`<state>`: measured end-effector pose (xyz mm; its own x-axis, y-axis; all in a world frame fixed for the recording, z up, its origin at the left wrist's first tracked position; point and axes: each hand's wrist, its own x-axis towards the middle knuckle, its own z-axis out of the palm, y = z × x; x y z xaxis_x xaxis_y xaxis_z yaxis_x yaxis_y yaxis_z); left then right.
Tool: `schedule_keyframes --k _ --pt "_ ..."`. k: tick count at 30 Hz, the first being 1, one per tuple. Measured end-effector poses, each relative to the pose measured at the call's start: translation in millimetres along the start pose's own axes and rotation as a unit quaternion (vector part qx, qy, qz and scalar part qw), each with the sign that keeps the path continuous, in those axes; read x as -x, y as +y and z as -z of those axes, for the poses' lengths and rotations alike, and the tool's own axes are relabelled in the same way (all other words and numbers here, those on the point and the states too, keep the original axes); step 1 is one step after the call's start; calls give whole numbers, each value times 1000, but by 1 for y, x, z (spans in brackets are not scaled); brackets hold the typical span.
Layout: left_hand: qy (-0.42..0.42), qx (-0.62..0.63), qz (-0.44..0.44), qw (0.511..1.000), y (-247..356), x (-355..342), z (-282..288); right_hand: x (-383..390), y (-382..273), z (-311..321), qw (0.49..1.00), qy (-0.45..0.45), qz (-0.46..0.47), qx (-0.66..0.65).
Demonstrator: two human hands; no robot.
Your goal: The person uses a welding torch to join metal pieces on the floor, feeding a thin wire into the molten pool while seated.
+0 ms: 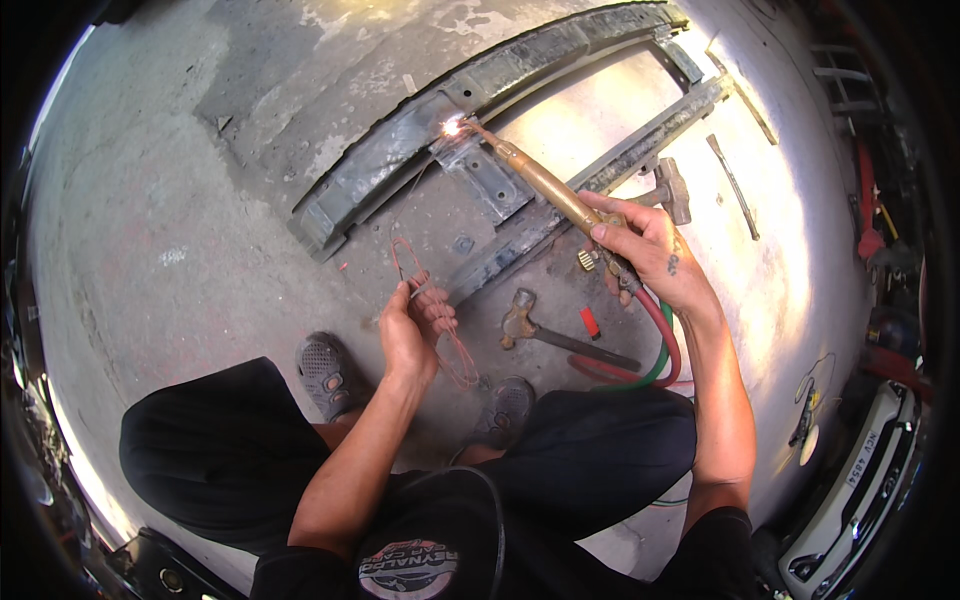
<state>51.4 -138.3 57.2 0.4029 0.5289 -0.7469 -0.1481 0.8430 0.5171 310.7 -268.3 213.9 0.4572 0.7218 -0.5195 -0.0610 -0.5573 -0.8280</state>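
Note:
My right hand [650, 250] grips a brass cutting or welding torch [550, 190], with red and green hoses hanging from its lower end. The torch tip touches a dark curved metal beam [380, 170] at a bright glowing, sparking spot [453, 126], beside a small welded-on bracket plate [495, 195]. My left hand [420, 325] is closed around a loop of thin reddish wire [458, 365], held low and to the left of the torch. A straight steel bar [500, 260] runs below the curved beam, behind both hands.
A hammer [520, 320] and a small red object [589, 322] lie between my feet and the torch. A second hammer [670, 190] rests by the bar; thin metal rods [735, 190] lie right. A vehicle bumper [840, 490] and assorted gear line the right edge. My knees frame the lower view.

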Motion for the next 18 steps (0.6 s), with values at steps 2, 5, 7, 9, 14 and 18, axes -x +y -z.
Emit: schedule_keyframes --k 2,5,7,9,14,18 --pt "-1 -1 -1 1000 0 0 0 0 0 -1 1000 -1 -1 0" --pt "-2 -2 -1 1000 -1 -1 1 -1 2 1 1000 -3 4 9" --pt "-1 -3 -2 1000 -1 -1 1 -2 4 3 1000 -7 9 14" --pt "1 -2 -1 1000 -1 -1 0 -2 3 3 1000 -11 6 21" --pt "2 -3 0 1000 0 2 -2 -2 3 2 1000 -4 8 7" --pt "10 -6 2 1000 -1 6 2 0 5 -1 1000 -9 5 6"
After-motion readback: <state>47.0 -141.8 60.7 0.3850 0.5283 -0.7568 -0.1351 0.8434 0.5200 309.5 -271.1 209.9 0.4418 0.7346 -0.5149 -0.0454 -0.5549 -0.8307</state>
